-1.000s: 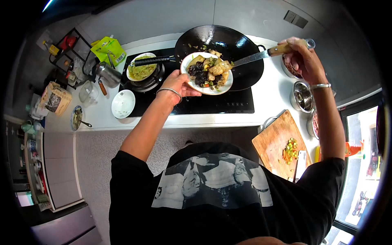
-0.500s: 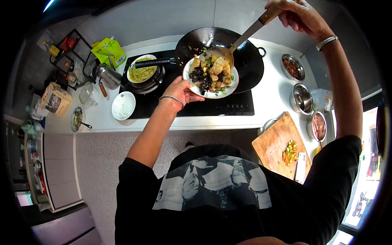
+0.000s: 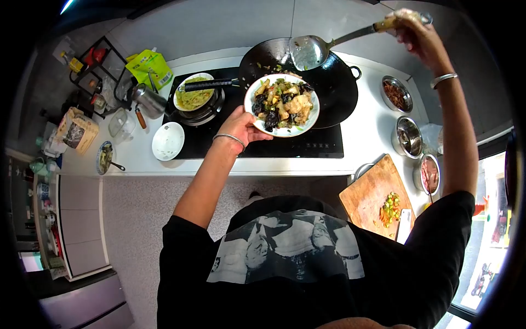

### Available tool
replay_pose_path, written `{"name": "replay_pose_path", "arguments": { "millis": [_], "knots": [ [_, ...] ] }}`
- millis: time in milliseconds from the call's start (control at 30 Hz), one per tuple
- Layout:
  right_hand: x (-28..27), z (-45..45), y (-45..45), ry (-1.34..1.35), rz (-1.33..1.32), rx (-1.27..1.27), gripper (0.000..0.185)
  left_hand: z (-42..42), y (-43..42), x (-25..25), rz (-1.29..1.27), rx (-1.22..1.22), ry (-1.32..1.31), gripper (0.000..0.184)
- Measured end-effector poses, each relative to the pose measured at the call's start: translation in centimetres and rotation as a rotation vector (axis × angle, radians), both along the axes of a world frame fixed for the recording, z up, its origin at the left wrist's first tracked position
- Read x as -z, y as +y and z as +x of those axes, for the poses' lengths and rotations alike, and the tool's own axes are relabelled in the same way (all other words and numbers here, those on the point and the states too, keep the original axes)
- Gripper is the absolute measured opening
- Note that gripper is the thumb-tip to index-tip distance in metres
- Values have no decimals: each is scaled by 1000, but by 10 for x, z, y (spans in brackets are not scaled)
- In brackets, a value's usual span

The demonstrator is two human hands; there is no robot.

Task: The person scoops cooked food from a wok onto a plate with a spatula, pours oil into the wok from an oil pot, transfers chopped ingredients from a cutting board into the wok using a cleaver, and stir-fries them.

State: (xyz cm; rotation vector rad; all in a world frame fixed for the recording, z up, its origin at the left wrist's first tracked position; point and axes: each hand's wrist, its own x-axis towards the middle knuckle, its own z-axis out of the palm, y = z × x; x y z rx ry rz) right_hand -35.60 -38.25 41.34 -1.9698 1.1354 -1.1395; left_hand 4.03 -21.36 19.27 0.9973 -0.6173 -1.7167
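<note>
Gripping the near-left edge of a food-laden plate (image 3: 290,132), the left hand (image 3: 239,130) has its fingers partly hidden beneath; the right hand (image 3: 412,34), higher and farther right, is closed around the handle end of a metal spatula (image 3: 308,53). The relation that counts is blade to plate: the spatula's long axis runs leftward from the right hand, dipping slightly toward the person, so its blade lies just beyond the plate's far rim, over the wok (image 3: 335,90). The left hand is much the nearer to the plate; the height between blade and plate cannot be judged. The mixed food (image 3: 293,104) covers most of the plate, which overlaps the wok's near-left side in view. Beneath is a black cooktop (image 3: 307,147) set in a white counter (image 3: 323,165). Left of the plate sits a white bowl (image 3: 168,141); to the right stand metal bowls (image 3: 408,137) and a cutting board (image 3: 361,192), with a tiled wall (image 3: 339,24) behind.
</note>
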Motion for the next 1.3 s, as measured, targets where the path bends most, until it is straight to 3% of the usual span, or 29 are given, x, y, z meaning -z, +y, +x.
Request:
{"name": "replay_pose_path", "arguments": {
  "millis": [167,400,533,733,867,1000,1067,1133,1200,1300],
  "knots": [
    [97,1,-19,-48,308,219,28,2,8,-4,28,-34,-48,46],
    [142,5,-59,-113,436,372,24,13,29,-2,8,-100,-74,57],
    [175,63,-74,-274,447,120,23,10,44,-16,85,-166,-155,58],
    [121,109,-43,282,4,-249,22,21,66,-15,61,-215,-112,61],
    [164,107,-40,609,-712,-449,27,34,75,-8,33,-224,-86,55],
    [150,90,15,865,-577,-628,34,44,92,-3,31,-236,-88,54],
    [143,72,7,712,-595,-649,33,46,91,-1,39,-246,-96,54],
    [143,54,-18,514,-439,-570,29,50,92,4,39,-249,-96,53],
    [103,41,-24,261,267,-338,27,54,95,5,38,-240,-97,53],
    [92,1,-64,268,459,-27,29,57,96,8,39,-232,-92,54]
  ]
}}
